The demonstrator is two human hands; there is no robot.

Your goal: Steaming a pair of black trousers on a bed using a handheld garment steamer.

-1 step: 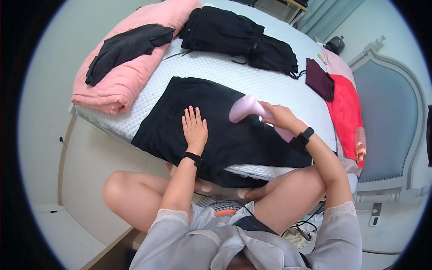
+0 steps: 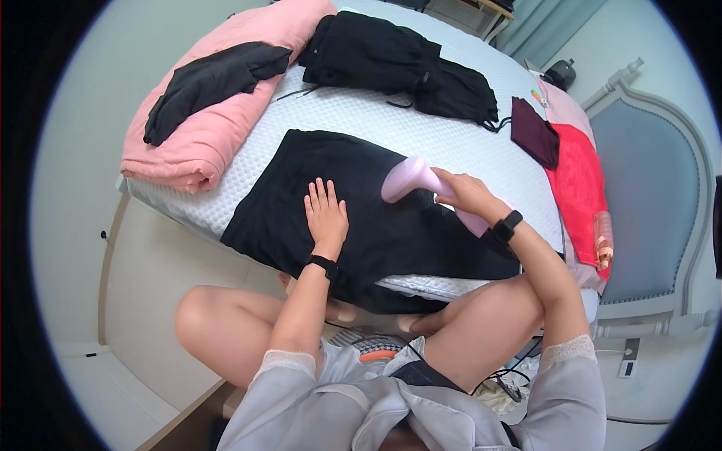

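**Steaming a black garment on the bed**

A white quilted bed fills the room between pale floor on the left and a grey padded headboard on the right. A pink blanket lies along the bed's left edge with a dark garment on it; black clothes sit at the far edge. At the near edge, the left hand rests flat, fingers spread, on the black garment. The right hand is wrapped around a pink handheld steamer over that garment. Nothing differs from the earlier frame. A red cloth covers the right edge, an orange bottle beside it.
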